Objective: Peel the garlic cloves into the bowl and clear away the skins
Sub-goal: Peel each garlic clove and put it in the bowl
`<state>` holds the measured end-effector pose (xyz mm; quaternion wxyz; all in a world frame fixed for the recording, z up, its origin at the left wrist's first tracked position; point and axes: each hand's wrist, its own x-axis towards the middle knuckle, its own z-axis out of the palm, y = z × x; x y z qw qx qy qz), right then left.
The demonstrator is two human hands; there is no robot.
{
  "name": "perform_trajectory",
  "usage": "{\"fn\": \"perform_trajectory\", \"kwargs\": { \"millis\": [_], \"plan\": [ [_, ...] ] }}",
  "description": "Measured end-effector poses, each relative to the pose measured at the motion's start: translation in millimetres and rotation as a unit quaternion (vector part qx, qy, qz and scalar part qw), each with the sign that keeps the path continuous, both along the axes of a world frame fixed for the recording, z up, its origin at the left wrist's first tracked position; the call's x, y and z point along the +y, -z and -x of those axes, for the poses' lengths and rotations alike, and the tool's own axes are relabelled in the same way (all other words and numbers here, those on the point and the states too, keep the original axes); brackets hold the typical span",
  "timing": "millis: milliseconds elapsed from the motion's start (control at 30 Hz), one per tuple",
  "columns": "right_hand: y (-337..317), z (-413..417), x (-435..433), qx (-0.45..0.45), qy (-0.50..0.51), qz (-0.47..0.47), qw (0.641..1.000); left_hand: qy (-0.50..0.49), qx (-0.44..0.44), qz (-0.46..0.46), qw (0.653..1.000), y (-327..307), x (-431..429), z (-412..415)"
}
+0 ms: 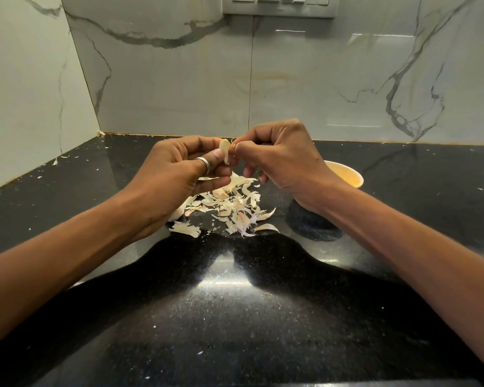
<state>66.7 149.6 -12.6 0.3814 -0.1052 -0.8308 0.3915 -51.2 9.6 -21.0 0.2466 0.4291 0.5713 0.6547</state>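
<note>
We see both hands raised together above the black stone countertop (235,317), meeting over a single garlic clove (224,150). The left hand (179,169) has its fingers curled and holds the pale clove upright between thumb and fingertips; a silver ring (203,163) sits on one of its digits. The right hand (277,157) comes in from the other side, its thumb and forefinger pinched on the clove's upper end, the other fingers bent loosely below. Whether that pinch has the papery skin alone or the clove itself, we cannot tell. Directly under the hands lies a loose pile of skins (229,208), white and pinkish curls spread on the counter, with small flecks scattered around it and a few more bits (55,162) well apart near the left wall. The bowl (347,174), yellow-orange, stands on the counter behind the right wrist, to the right of the pile; the wrist covers much of it, and we cannot make out what is in it. Behind everything rises a grey-veined marble wall (179,79), with a switch plate (280,4) at the top edge of the view.
</note>
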Motion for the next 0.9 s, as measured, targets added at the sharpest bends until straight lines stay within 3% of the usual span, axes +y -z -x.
{"fn": "perform_trajectory", "kwargs": {
  "millis": [200,900],
  "plan": [
    [-0.5,-0.1,-3.1,0.004,0.003,0.001,1.0,0.003,-0.078,-0.007,0.997,-3.2,1.7,3.1],
    [3.7,2.7,-0.8,-0.018,-0.019,-0.115,0.993,-0.018,-0.056,0.021,0.998,-5.2,0.9,5.3]
  ]
}}
